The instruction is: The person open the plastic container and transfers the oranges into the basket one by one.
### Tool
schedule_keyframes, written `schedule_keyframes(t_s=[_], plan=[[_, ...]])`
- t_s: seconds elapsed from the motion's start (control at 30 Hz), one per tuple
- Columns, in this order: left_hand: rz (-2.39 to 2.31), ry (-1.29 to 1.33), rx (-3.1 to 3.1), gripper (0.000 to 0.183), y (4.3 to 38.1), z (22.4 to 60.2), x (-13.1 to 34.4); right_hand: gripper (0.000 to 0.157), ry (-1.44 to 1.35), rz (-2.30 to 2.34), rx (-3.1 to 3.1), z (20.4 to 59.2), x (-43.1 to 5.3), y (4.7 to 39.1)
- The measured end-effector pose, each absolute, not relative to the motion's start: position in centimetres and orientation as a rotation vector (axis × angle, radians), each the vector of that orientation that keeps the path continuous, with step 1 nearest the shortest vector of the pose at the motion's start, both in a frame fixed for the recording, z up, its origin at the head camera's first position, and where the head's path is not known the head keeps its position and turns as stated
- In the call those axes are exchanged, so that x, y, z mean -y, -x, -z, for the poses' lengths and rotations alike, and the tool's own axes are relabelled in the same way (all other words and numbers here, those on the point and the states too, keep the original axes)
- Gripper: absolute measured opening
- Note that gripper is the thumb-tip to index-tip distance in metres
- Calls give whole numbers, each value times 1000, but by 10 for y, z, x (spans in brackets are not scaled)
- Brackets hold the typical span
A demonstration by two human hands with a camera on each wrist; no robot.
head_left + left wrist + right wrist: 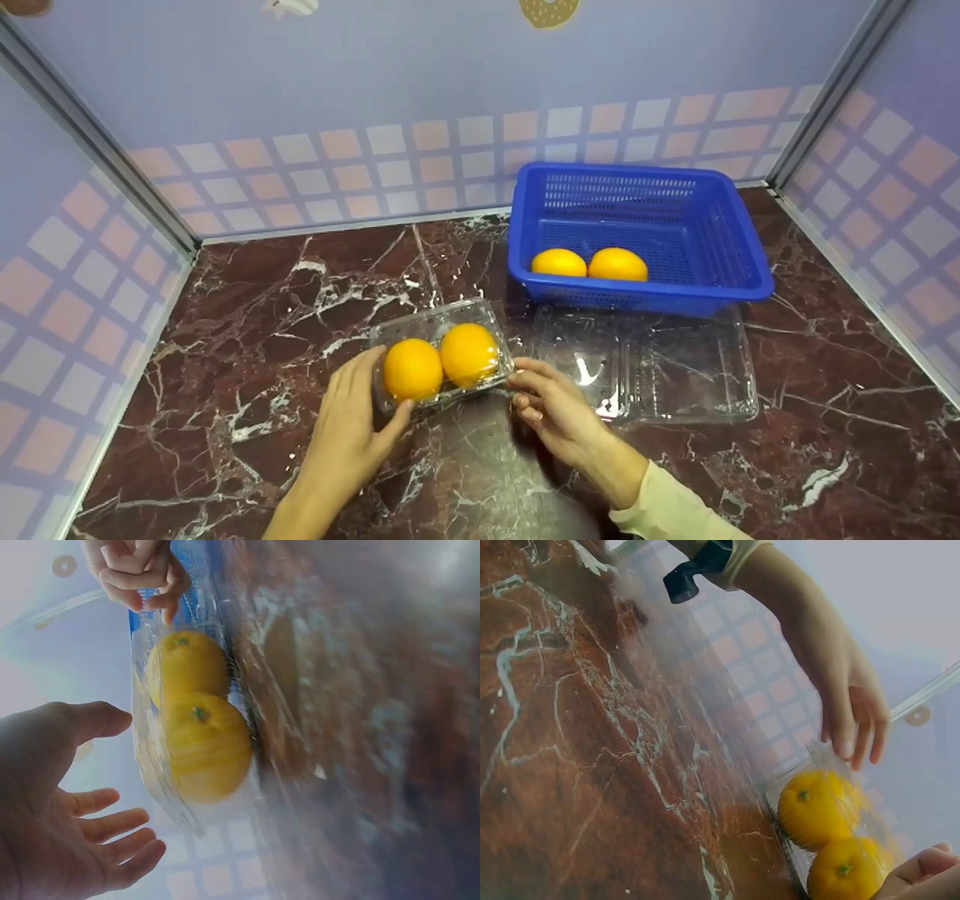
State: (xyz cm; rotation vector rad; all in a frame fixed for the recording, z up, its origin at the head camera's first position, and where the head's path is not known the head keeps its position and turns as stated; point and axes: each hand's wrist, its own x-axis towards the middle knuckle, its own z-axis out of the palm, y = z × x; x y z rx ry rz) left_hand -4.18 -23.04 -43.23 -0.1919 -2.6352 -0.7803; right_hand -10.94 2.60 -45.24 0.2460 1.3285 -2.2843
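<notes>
Two oranges, a left one and a right one, sit side by side inside a clear plastic clamshell box. Its lid lies over them; whether it is latched I cannot tell. At the box's near right corner, my right hand pinches the edge between curled fingers and thumb. My left hand is at the box's left end, thumb and fingers spread apart. In the left wrist view, a gap shows between this left hand and the lid.
A blue plastic basket stands at the back right, with two more oranges, one left and one right. Before it lies another clear clamshell, opened flat on the marbled tabletop. Patterned panels enclose the back and sides.
</notes>
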Motion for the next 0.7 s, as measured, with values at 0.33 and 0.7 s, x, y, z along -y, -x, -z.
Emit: schedule_keyframes(t_s=[0.33, 0.7], plan=[[1004, 29, 2689, 78, 33, 437, 239, 43, -254, 2443, -1419, 441, -26, 103], [1208, -172, 2762, 25, 26, 447, 245, 17, 196, 2203, -1668, 427, -18, 97]])
